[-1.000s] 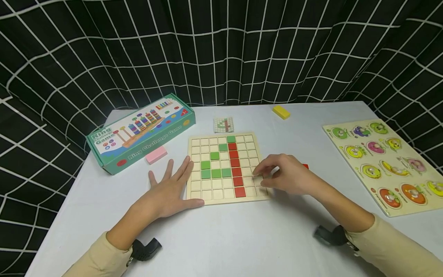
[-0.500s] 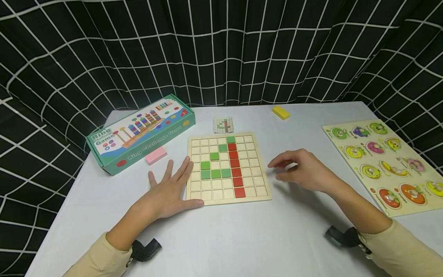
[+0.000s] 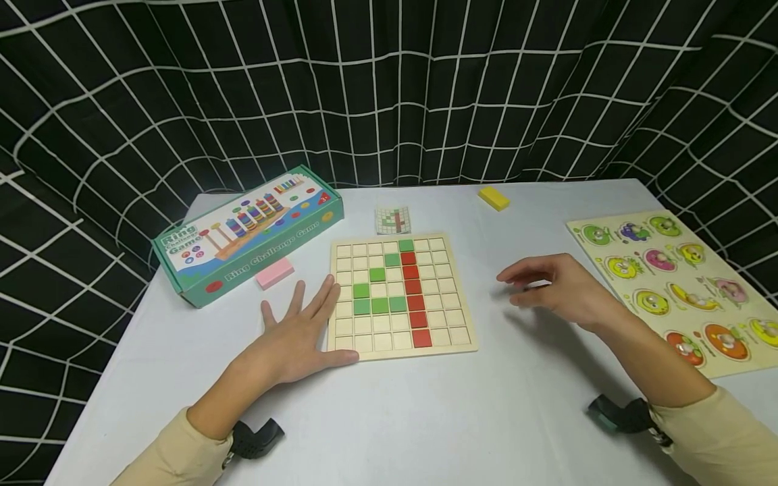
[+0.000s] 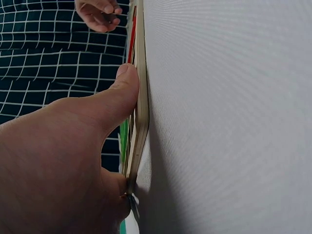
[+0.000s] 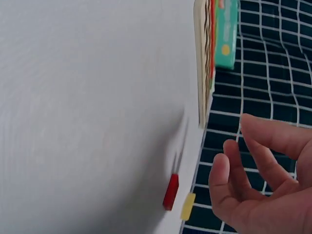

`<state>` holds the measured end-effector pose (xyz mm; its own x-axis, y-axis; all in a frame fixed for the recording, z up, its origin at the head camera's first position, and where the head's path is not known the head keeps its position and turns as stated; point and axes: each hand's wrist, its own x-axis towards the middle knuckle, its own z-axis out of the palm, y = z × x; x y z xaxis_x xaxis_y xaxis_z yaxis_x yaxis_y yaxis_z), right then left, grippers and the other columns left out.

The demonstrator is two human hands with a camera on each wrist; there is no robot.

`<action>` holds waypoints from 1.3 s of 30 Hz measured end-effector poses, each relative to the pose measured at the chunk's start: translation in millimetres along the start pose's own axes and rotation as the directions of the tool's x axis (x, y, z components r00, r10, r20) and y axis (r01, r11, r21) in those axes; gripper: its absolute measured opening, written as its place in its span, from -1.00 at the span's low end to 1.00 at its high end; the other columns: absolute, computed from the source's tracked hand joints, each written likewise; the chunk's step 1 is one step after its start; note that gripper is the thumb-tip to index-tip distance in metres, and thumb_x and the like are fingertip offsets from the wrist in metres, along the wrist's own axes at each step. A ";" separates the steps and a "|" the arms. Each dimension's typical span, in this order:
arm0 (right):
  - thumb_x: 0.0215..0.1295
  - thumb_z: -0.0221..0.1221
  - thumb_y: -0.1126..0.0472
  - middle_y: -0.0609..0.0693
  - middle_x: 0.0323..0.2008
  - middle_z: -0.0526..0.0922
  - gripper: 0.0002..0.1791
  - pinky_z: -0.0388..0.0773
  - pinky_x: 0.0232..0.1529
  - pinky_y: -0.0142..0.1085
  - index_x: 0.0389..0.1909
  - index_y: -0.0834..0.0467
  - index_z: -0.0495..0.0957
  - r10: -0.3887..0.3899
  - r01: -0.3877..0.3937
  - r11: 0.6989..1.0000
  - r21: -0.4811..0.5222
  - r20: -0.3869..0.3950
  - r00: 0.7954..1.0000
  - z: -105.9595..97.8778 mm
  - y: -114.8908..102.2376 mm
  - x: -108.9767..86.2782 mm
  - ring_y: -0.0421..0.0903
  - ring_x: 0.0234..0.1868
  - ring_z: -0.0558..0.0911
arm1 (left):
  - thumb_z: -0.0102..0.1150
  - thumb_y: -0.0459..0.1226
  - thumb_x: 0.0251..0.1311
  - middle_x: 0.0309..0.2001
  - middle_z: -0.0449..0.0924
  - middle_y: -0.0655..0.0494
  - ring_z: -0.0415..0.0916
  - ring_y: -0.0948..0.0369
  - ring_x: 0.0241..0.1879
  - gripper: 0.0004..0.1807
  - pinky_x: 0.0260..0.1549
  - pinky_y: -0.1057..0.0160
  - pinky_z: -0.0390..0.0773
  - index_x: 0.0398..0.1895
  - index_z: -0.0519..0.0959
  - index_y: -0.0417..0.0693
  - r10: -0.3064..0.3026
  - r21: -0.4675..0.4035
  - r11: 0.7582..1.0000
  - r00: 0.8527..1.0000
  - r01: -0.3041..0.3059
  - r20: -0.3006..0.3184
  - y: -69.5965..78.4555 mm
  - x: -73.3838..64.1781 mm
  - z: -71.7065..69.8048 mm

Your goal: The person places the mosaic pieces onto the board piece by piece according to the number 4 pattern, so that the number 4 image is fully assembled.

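My left hand [image 3: 292, 344] lies with spread fingers at the left edge of a wooden grid board [image 3: 446, 317], thumb along its near corner. Red tiles [image 3: 412, 286] form a column on the board. Green tiles [image 3: 379, 305] run in a diagonal and a short row to its left. To the right of the board, my right hand [image 3: 565, 290] hovers over the cloth, fingers loosely bent, thumb apart, nothing between them. A red block [image 5: 170, 192] lies on the cloth near that hand in the right wrist view; the head view does not show it.
A printed pattern card [image 3: 392, 220] lies behind the board. A yellow block [image 3: 494, 198] is at the back, and a pink block [image 3: 275, 273] sits beside the green game box [image 3: 249, 236]. On the right lies a fruit puzzle board [image 3: 653, 278]. A dark gridded curtain stands behind.
My right hand has drawn away rightward from the board's right side and now covers the red block in the head view. My left hand stays put, and the tiles look unchanged.
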<state>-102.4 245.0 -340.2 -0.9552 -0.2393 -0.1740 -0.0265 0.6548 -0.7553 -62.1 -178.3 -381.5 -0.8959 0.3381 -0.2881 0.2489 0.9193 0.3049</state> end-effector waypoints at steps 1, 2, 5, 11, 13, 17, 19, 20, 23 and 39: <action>0.19 0.47 0.28 0.05 0.07 0.72 -0.57 0.57 -0.18 -0.43 0.11 0.17 0.72 0.010 -0.010 1.000 0.010 -0.007 1.000 -1.7 2.1 0.4 -0.15 -0.02 0.63 | 0.10 0.55 0.10 0.73 -0.40 0.20 -0.48 -0.25 0.67 0.32 0.25 -0.74 -0.38 0.73 -0.22 0.11 -0.001 0.000 1.000 1.000 0.001 0.001 0.0 -0.1 -0.1; 0.19 0.46 0.28 0.03 0.05 0.73 -0.56 0.58 -0.19 -0.43 0.12 0.18 0.71 0.022 -0.021 1.000 0.021 -0.013 1.000 -3.3 4.4 0.9 -0.18 -0.03 0.63 | 0.10 0.55 0.10 0.73 -0.40 0.20 -0.47 -0.25 0.67 0.32 0.25 -0.74 -0.38 0.73 -0.22 0.11 -0.001 0.001 1.000 1.000 0.001 0.001 0.0 -0.1 -0.1; 0.21 0.45 0.29 -0.01 0.01 0.74 -0.53 0.63 -0.19 -0.41 0.16 0.21 0.68 0.058 -0.056 0.997 0.050 -0.024 0.998 -7.6 10.9 2.4 -0.23 -0.07 0.62 | 0.10 0.55 0.10 0.73 -0.41 0.21 -0.48 -0.25 0.67 0.32 0.26 -0.74 -0.38 0.73 -0.22 0.12 -0.002 0.000 1.000 1.000 0.002 0.003 0.0 -0.2 -0.4; 0.21 0.45 0.27 -0.04 0.00 0.74 -0.49 0.65 -0.17 -0.36 0.20 0.24 0.65 0.132 -0.131 0.990 0.054 -0.016 0.991 -13.9 21.4 3.8 -0.24 -0.09 0.60 | 0.10 0.55 0.10 0.73 -0.42 0.21 -0.48 -0.25 0.67 0.33 0.26 -0.74 -0.38 0.73 -0.23 0.12 -0.004 0.004 1.000 1.000 0.004 0.007 -0.3 0.2 -0.3; 0.20 0.45 0.28 -0.08 -0.01 0.74 -0.47 0.64 -0.18 -0.36 0.22 0.26 0.64 0.140 -0.139 0.989 0.057 -0.011 0.990 -15.7 24.4 4.1 -0.24 -0.10 0.60 | 0.09 0.56 0.10 0.73 -0.42 0.22 -0.48 -0.24 0.67 0.33 0.26 -0.73 -0.37 0.73 -0.23 0.13 -0.006 0.008 1.000 1.000 0.006 0.008 -0.3 0.4 -0.1; 0.16 0.45 0.32 -0.08 0.01 0.73 -0.43 0.62 -0.20 -0.35 0.24 0.29 0.62 0.156 -0.156 0.986 0.056 0.001 0.988 -18.6 29.1 5.2 -0.24 -0.11 0.58 | 0.08 0.57 0.09 0.73 -0.42 0.22 -0.47 -0.24 0.67 0.33 0.27 -0.73 -0.36 0.73 -0.23 0.13 -0.010 0.015 1.000 1.000 0.010 0.012 -0.1 0.6 0.4; 0.16 0.44 0.33 0.00 0.06 0.73 -0.41 0.61 -0.21 -0.34 0.25 0.30 0.61 0.166 -0.166 0.985 0.042 0.007 0.986 -19.5 30.7 6.0 -0.22 -0.11 0.57 | 0.09 0.57 0.09 0.73 -0.43 0.23 -0.48 -0.24 0.67 0.33 0.27 -0.73 -0.36 0.73 -0.23 0.14 -0.011 0.014 1.000 1.000 0.010 0.013 -0.1 0.7 0.3; 0.16 0.44 0.33 0.05 0.09 0.72 -0.41 0.60 -0.22 -0.34 0.25 0.30 0.60 0.170 -0.170 0.985 0.032 0.010 0.985 -19.7 31.5 6.5 -0.21 -0.11 0.57 | 0.09 0.56 0.09 0.73 -0.42 0.23 -0.48 -0.24 0.67 0.33 0.27 -0.73 -0.37 0.73 -0.23 0.14 -0.010 0.014 1.000 1.000 0.010 0.013 0.0 0.7 0.3; 0.15 0.44 0.34 0.18 0.17 0.68 -0.40 0.56 -0.20 -0.34 0.26 0.30 0.59 0.178 -0.178 0.984 0.017 0.025 0.984 -20.0 33.6 7.8 -0.16 -0.09 0.56 | 0.10 0.56 0.09 0.73 -0.42 0.22 -0.48 -0.24 0.67 0.33 0.27 -0.73 -0.37 0.73 -0.23 0.13 -0.009 0.012 1.000 1.000 0.008 0.011 0.1 0.5 0.1; 0.08 0.46 0.39 0.21 0.00 0.61 -0.47 0.52 -0.26 -0.33 0.14 0.31 0.65 0.167 -0.161 0.984 -0.077 0.077 0.983 -19.4 34.5 13.1 0.05 -0.07 0.51 | 0.10 0.56 0.10 0.73 -0.43 0.21 -0.48 -0.25 0.67 0.33 0.25 -0.74 -0.38 0.73 -0.24 0.13 -0.004 0.015 1.000 1.000 0.004 0.006 0.1 0.7 0.4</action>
<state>-121.5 278.4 -356.3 -0.9206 -0.1816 -0.3457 0.1048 0.7379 -0.6668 -62.6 -177.9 -382.0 -0.8947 0.3354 -0.2951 0.2504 0.9236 0.2904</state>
